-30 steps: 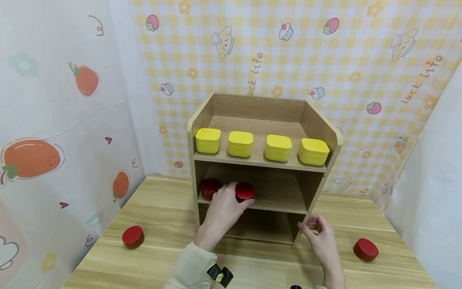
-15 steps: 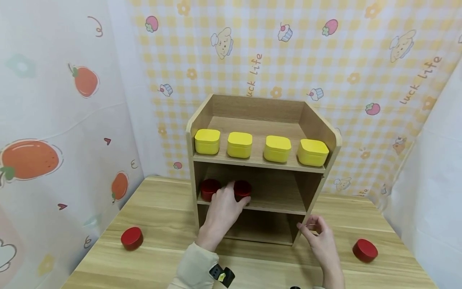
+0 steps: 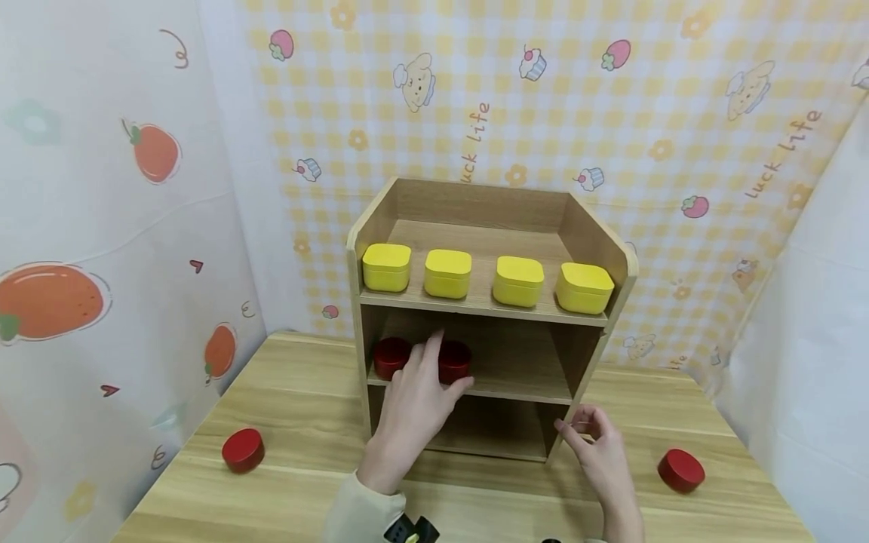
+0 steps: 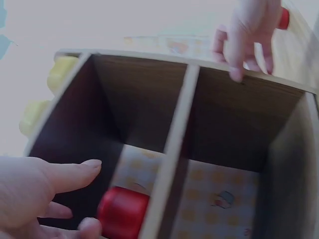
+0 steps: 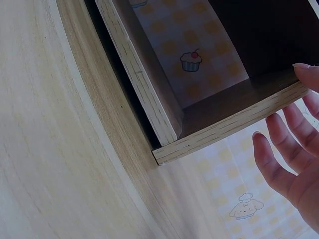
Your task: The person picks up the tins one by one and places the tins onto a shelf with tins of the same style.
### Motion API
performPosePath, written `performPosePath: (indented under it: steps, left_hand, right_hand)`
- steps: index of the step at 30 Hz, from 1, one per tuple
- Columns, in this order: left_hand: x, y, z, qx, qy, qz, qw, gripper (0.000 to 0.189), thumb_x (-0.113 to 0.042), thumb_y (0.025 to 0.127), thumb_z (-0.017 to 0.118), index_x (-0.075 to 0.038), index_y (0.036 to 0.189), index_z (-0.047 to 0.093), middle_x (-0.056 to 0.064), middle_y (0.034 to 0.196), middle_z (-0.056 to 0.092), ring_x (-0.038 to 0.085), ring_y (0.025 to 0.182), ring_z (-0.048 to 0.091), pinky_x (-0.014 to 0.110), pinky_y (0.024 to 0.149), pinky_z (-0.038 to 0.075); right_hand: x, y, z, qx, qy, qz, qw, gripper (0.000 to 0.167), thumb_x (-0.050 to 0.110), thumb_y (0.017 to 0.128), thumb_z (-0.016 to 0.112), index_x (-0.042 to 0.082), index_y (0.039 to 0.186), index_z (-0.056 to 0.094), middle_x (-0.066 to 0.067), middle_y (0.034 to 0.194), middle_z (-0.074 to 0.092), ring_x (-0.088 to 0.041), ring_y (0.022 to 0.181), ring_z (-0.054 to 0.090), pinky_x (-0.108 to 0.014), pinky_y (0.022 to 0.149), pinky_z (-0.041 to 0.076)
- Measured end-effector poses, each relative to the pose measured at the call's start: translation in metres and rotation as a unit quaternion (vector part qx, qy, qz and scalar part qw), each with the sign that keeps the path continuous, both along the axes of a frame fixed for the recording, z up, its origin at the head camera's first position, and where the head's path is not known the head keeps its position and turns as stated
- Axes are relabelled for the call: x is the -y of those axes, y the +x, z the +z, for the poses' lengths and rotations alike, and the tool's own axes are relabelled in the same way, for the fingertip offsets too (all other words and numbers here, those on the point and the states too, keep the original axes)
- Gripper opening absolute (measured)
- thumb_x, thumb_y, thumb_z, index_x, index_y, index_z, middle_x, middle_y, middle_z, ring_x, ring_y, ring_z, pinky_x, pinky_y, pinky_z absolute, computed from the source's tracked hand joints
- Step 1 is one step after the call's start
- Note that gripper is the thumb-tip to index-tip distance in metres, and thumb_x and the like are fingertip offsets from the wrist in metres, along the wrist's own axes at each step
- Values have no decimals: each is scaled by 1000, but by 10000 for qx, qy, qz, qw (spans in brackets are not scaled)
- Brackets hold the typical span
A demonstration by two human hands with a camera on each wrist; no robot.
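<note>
A small wooden shelf unit stands on the table. Two round red tins sit on its middle shelf: one at the left, another red tin to its right. My left hand is at the second tin, fingers extended and thumb spread away; the left wrist view has a gap between the thumb and the red tin. My right hand holds the unit's right side panel low down. In the right wrist view the thumb lies inside the panel and the fingers outside it.
Several yellow boxes line the front of the top shelf. One red tin lies on the table at the left, another red tin at the right. Printed curtains hang behind and beside the table.
The red tin in my left hand went slightly down and left onto the middle shelf. My left fingers then straightened and let go of it. My right hand stayed on the side panel.
</note>
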State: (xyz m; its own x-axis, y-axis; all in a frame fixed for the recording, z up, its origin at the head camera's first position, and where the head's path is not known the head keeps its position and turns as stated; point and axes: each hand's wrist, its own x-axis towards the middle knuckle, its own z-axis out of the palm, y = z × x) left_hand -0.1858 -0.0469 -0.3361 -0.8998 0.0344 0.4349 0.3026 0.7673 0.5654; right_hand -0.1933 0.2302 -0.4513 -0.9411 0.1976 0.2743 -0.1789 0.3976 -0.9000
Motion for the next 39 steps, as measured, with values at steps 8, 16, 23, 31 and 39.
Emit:
performPosePath:
  steps: [8,16,23,31,39]
  left_hand:
    - [14,23,9,14,-439,-117,9990,63,-42,82,78,-16,135,55,8,129,57,26,88,66,42,62,53]
    - [51,44,-2,-50,-169,-270,9995,52,-34,81,81,-16,126,63,4,126,58,27,115,57,50,88,49]
    - [96,59,-13,-155,-303,49,9994,51,-28,77,84,-16,123,65,3,120,62,26,111,59,50,87,51]
    - [150,61,-48,-259,-981,589,9931,50,-27,73,87,-11,117,68,10,114,65,33,106,55,53,75,50]
    - [199,52,-89,-296,-1213,825,9887,59,-23,69,89,-2,118,64,20,109,64,42,100,54,62,76,44]
  right_hand:
    - [0,-1,0,7,-29,-31,10000,26,8,85,76,1,101,56,-7,94,59,-8,85,59,-21,71,49]
    - [2,0,0,-37,-71,5,10000,28,8,86,76,-1,102,55,-8,97,58,-8,86,58,-21,71,50]
    - [1,-1,-1,-114,-126,32,9999,26,5,85,76,-1,99,55,-7,93,57,-8,84,58,-21,70,51]
    - [-1,-3,-2,-107,-86,4,9999,27,7,85,76,0,101,56,-9,96,58,-10,86,59,-21,73,51]
    - [0,-3,-3,-59,-202,33,9998,29,7,84,77,-1,103,57,-9,98,59,-11,87,58,-21,73,51]
